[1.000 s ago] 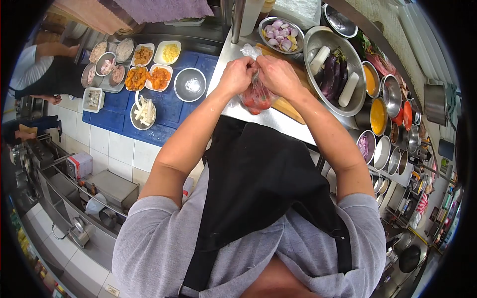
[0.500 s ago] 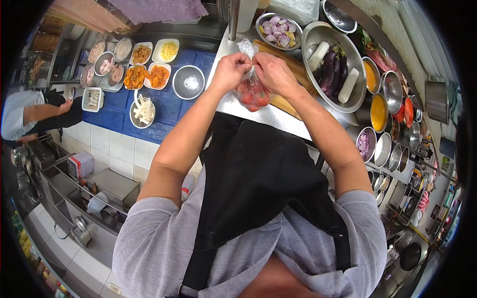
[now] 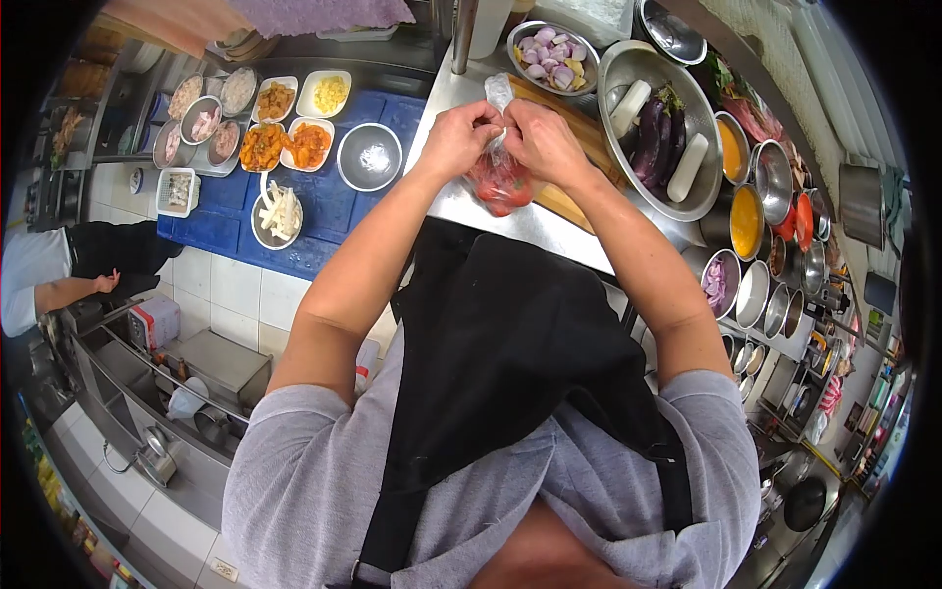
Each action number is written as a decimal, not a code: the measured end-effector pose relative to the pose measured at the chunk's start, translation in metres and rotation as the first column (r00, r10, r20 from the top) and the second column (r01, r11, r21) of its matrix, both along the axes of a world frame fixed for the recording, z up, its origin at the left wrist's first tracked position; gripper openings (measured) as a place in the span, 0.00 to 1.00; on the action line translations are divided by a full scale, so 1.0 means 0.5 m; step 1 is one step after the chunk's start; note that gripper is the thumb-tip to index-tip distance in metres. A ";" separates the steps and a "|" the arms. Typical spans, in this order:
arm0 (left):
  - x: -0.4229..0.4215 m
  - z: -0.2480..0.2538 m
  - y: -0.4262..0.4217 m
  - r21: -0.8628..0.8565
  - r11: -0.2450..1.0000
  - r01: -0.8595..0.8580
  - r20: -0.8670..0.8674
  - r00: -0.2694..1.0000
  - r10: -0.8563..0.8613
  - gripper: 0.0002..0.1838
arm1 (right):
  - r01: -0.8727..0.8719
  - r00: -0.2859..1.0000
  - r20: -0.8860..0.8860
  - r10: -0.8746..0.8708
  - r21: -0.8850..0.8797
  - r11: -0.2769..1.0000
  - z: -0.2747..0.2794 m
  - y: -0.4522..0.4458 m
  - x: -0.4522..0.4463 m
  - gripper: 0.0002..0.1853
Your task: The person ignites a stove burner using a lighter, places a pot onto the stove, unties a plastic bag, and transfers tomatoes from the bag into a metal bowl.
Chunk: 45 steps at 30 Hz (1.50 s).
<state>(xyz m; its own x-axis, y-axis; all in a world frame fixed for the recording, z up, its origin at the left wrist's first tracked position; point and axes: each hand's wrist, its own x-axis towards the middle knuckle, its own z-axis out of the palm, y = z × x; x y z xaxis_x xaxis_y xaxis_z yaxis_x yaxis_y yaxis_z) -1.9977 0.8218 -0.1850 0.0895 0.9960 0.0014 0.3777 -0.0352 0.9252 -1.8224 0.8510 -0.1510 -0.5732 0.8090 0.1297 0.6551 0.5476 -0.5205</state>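
Observation:
A clear plastic bag (image 3: 503,183) with red tomatoes or peppers inside, their exact kind unclear, rests at the edge of the steel counter (image 3: 446,221). My left hand (image 3: 459,138) pinches the bag's gathered neck from the left. From the right, my right hand (image 3: 543,144) grips the same neck, its fingertips close to the left ones. The bag's loose top sticks up above both hands. Beneath and beside my right hand lies a wooden cutting board (image 3: 561,208). The knot area is partly hidden by my fingers.
A large steel bowl (image 3: 616,157) with eggplants and white radishes stands right, near a bowl of cut onions (image 3: 551,59). On the blue surface (image 3: 221,221) sit a steel bowl (image 3: 370,157) and a bowl of white strips (image 3: 278,218). A co-worker's arm (image 3: 69,293) shows far left.
Both my hands stay at the bag's neck, with only slight finger movement. At the far left, the co-worker has moved away from the blue surface, toward the lower left.

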 end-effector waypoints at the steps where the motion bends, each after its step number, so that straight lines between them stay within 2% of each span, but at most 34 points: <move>1: 0.002 -0.002 0.000 0.001 1.000 -0.002 0.001 1.000 0.002 0.07 | 0.001 1.000 -0.013 -0.001 0.009 1.000 0.000 0.001 -0.001 0.07; 3: 0.004 -0.012 -0.002 0.184 0.983 -0.013 -0.028 0.999 0.018 0.05 | 0.000 1.000 -0.025 0.000 0.016 1.000 -0.004 0.004 -0.003 0.07; 6: 0.011 -0.022 -0.008 0.259 0.965 -0.053 -0.040 0.997 0.066 0.05 | 0.022 0.997 -0.074 -0.024 -0.028 0.999 -0.016 0.007 -0.002 0.07; 11: 0.017 -0.030 -0.009 0.306 0.947 -0.101 -0.029 0.993 0.115 0.05 | 0.062 0.996 -0.065 -0.065 -0.056 0.997 -0.017 0.009 -0.010 0.07; 16: 0.005 -0.033 -0.007 0.344 0.933 -0.106 0.004 0.994 0.111 0.05 | 0.026 0.999 -0.045 -0.030 -0.092 0.995 0.003 0.019 -0.006 0.08; 19: -0.016 -0.025 -0.008 0.333 0.941 -0.054 -0.033 0.997 0.069 0.04 | 0.029 0.992 -0.119 -0.050 -0.173 0.984 0.014 0.020 -0.004 0.09; 21: -0.021 -0.021 -0.013 0.033 0.998 -0.062 0.094 0.994 0.058 0.04 | 0.040 0.984 -0.163 -0.077 -0.219 0.975 0.014 0.018 -0.001 0.09; 23: -0.020 -0.038 -0.015 -0.016 0.997 -0.077 0.153 0.985 0.078 0.04 | 0.116 0.971 -0.176 -0.163 -0.252 0.961 0.007 0.016 -0.002 0.09; 25: -0.015 -0.053 -0.017 -0.068 0.994 -0.085 0.212 0.972 0.098 0.04 | 0.135 0.972 -0.160 -0.174 -0.232 0.963 0.000 0.005 -0.002 0.09; 27: -0.003 -0.023 -0.030 0.139 0.954 -0.265 0.103 0.962 0.252 0.04 | 0.161 0.971 -0.141 -0.193 -0.210 0.964 -0.012 -0.005 -0.003 0.08; 28: -0.003 -0.006 -0.033 0.140 0.956 -0.256 0.104 0.964 0.243 0.04 | 0.167 0.969 -0.154 -0.194 -0.175 0.970 -0.021 -0.009 -0.005 0.09; 30: -0.014 0.023 -0.035 0.355 0.913 -0.202 -0.039 0.972 0.230 0.05 | 0.176 0.965 -0.169 -0.199 -0.142 0.974 -0.025 -0.012 -0.007 0.09; 31: -0.014 0.024 -0.033 0.391 0.910 -0.140 -0.072 0.981 0.182 0.06 | 0.184 0.967 -0.157 -0.201 -0.117 0.976 -0.026 -0.013 -0.007 0.09; 32: -0.012 0.028 -0.031 0.390 0.911 -0.134 -0.075 0.981 0.177 0.06 | 0.192 0.968 -0.144 -0.204 -0.092 0.977 -0.027 -0.014 -0.007 0.10; 34: -0.006 0.038 -0.022 0.412 0.911 0.016 -0.260 0.960 0.101 0.07 | 0.191 0.972 -0.134 -0.195 -0.042 0.981 -0.029 -0.016 -0.008 0.10; 35: -0.006 0.032 -0.013 0.412 0.911 0.021 -0.261 0.960 0.096 0.07 | 0.185 0.976 -0.121 -0.183 0.009 0.983 -0.029 -0.017 -0.009 0.10; 37: -0.008 0.018 0.005 0.349 0.929 0.120 -0.362 0.932 0.015 0.09 | 0.187 0.980 -0.073 -0.185 0.015 0.982 -0.030 -0.018 -0.010 0.10; 38: -0.007 0.021 0.006 0.351 0.928 0.126 -0.363 0.932 0.010 0.09 | 0.181 0.983 -0.023 -0.180 0.021 0.983 -0.030 -0.017 -0.010 0.09; 39: -0.008 0.023 0.008 0.348 0.929 0.126 -0.345 0.939 0.002 0.08 | 0.186 0.982 -0.027 -0.185 0.023 0.982 -0.032 -0.015 -0.010 0.09; 41: -0.011 0.025 0.009 0.343 0.930 0.131 -0.331 0.944 -0.011 0.07 | 0.192 0.977 -0.082 -0.199 -0.083 0.978 -0.036 -0.011 -0.011 0.09; 45: -0.017 0.020 0.007 0.352 0.925 0.143 -0.308 0.951 -0.030 0.05 | 0.203 0.976 -0.055 -0.209 -0.101 0.974 -0.039 -0.007 -0.012 0.08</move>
